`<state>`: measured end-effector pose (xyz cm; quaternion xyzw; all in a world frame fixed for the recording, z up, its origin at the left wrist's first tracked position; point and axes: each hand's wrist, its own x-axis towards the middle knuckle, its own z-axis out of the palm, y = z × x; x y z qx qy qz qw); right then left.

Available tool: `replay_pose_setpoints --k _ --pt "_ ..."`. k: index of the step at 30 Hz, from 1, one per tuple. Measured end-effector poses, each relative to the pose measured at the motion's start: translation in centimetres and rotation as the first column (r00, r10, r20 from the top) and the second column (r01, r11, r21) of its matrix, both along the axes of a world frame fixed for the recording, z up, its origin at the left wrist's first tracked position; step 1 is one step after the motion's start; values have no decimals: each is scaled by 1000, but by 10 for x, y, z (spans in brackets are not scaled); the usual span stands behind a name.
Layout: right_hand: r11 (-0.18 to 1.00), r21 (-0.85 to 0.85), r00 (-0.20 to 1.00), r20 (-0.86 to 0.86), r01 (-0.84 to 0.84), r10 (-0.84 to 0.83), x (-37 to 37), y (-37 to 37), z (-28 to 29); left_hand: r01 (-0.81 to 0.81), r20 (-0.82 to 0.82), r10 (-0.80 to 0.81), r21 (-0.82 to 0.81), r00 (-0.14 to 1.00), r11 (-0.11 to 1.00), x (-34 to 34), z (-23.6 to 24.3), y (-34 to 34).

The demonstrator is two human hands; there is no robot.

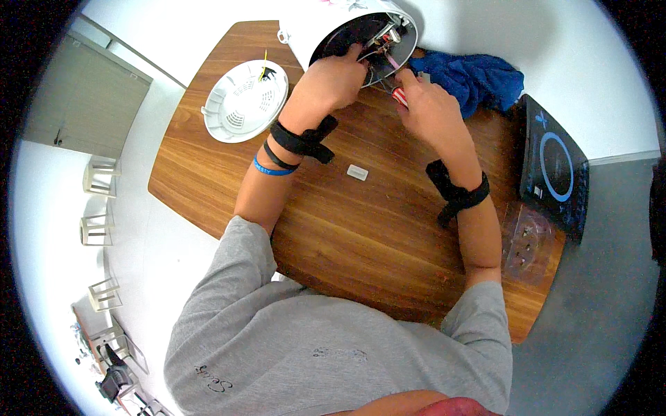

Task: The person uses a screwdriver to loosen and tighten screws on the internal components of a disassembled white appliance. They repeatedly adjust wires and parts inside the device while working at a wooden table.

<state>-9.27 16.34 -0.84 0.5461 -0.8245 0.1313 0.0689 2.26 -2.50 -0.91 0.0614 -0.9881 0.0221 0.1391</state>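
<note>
A white cylindrical appliance [298, 28] lies on its side at the top, its dark open end showing metal parts and wires [387, 38]. My left hand [329, 83] reaches into that opening, fingers bent around something I cannot make out. Just right of it my right hand [430, 104] grips a red-and-white handled tool [399, 96] angled toward the inner parts; its tip is hard to make out. A white round slotted plastic cover [243, 104], with a short yellow wire on it, rests left of my left hand. A small white rectangular piece [357, 172] lies between my forearms.
The wooden table [347, 236] stands against a white wall. A crumpled blue cloth [479, 80] lies behind my right hand. A black induction cooktop [551, 166] sits at the right, with a clear plastic container of small parts [524, 243] below it. Chairs [97, 229] stand along the left wall.
</note>
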Motion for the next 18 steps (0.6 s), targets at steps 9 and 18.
replay_pose_setpoints --k 9,18 --pt "995 77 983 163 70 -82 2 -6 -4 -10 13 10 4 1000 1000 -1 -1 0" --pt "997 -70 999 29 -29 31 1 -4 -10 -4 18 3 13 1000 1000 -2 -2 -2"
